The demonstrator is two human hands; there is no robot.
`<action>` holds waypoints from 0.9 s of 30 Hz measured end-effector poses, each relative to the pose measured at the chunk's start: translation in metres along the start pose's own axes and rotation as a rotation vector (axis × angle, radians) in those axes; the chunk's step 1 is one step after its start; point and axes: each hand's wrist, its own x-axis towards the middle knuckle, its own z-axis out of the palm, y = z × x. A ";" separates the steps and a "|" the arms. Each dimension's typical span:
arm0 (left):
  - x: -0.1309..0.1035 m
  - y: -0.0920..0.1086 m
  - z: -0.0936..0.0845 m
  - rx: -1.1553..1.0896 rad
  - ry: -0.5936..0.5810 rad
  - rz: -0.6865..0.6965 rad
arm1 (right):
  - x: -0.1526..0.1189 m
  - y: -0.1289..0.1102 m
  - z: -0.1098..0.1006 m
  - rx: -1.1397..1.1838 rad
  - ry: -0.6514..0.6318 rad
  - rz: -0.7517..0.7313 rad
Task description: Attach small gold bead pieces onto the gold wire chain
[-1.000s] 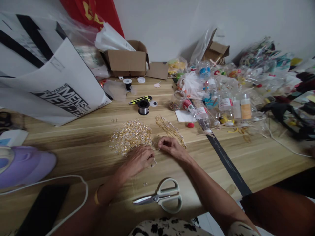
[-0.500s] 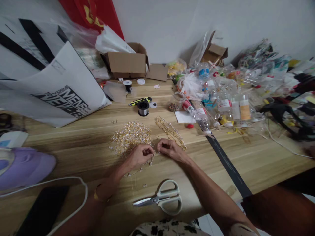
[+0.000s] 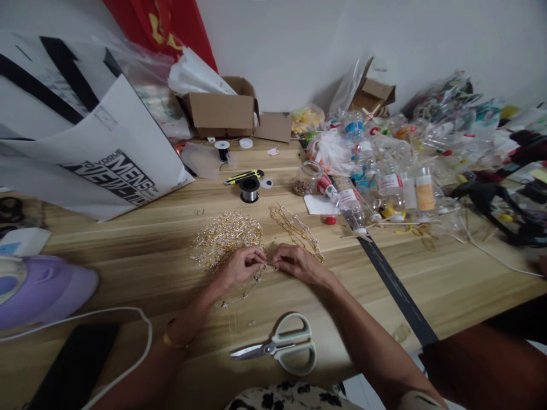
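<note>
My left hand point(image 3: 243, 266) pinches the end of a thin beaded chain point(image 3: 243, 296), which hangs below it onto the wooden table. Close on its right, my right hand point(image 3: 297, 263) is closed in a pinch on a small part of the chain or its wire, too fine to make out fully. A heap of gold and clear beaded chain point(image 3: 226, 236) lies just behind my left hand. Several gold chain strands point(image 3: 297, 230) rest behind my right hand. Nearer my body lie beige-handled scissors point(image 3: 282, 344), blades pointing left, and a tiny silvery piece point(image 3: 251, 323).
Behind the heap are a wire spool point(image 3: 249, 189) and a yellow cutter point(image 3: 243, 176). Plastic bottles point(image 3: 388, 185) and bags crowd the right. A white paper bag point(image 3: 111, 154), a purple object point(image 3: 55, 290), a white cable point(image 3: 145, 324) and a dark phone-like slab point(image 3: 74, 364) are at left.
My right hand has lowered slightly, and my left fingertips have risen a little. The hanging chain has swung left and now curves more.
</note>
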 end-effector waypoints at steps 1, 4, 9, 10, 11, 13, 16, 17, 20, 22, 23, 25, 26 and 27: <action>0.000 0.000 0.000 -0.008 -0.004 0.002 | 0.000 -0.001 0.000 -0.024 -0.003 -0.012; 0.000 0.000 0.001 -0.020 -0.006 0.004 | 0.000 -0.003 0.000 -0.074 -0.016 -0.030; -0.001 0.000 0.002 -0.015 -0.009 0.012 | -0.001 -0.004 0.000 -0.089 -0.036 -0.043; -0.001 0.000 0.002 -0.016 -0.011 0.015 | -0.002 -0.004 0.000 -0.090 -0.039 -0.042; 0.000 -0.001 0.002 -0.018 -0.015 0.018 | -0.002 -0.004 -0.001 -0.090 -0.042 -0.042; 0.000 -0.003 0.001 -0.023 -0.023 0.021 | -0.001 -0.004 -0.001 -0.082 -0.052 -0.042; 0.001 -0.004 0.001 -0.032 -0.023 0.024 | -0.001 -0.005 -0.003 -0.065 -0.070 -0.047; 0.001 -0.005 0.001 -0.035 -0.023 0.028 | -0.001 -0.005 -0.003 -0.061 -0.074 -0.046; 0.001 -0.004 0.000 -0.038 -0.033 0.036 | -0.001 -0.007 -0.004 -0.057 -0.072 -0.037; 0.000 -0.003 0.000 -0.037 -0.039 0.035 | -0.001 -0.008 -0.005 -0.052 -0.070 -0.038; 0.000 -0.003 0.000 -0.037 -0.041 0.032 | -0.001 -0.008 -0.005 -0.048 -0.072 -0.042; 0.000 -0.003 0.000 -0.035 -0.042 0.029 | -0.001 -0.007 -0.005 -0.044 -0.076 -0.051; 0.000 -0.003 0.000 -0.031 -0.043 0.027 | -0.001 -0.006 -0.004 -0.046 -0.076 -0.053; 0.000 -0.003 0.000 -0.026 -0.044 0.027 | -0.001 -0.006 -0.004 -0.050 -0.077 -0.051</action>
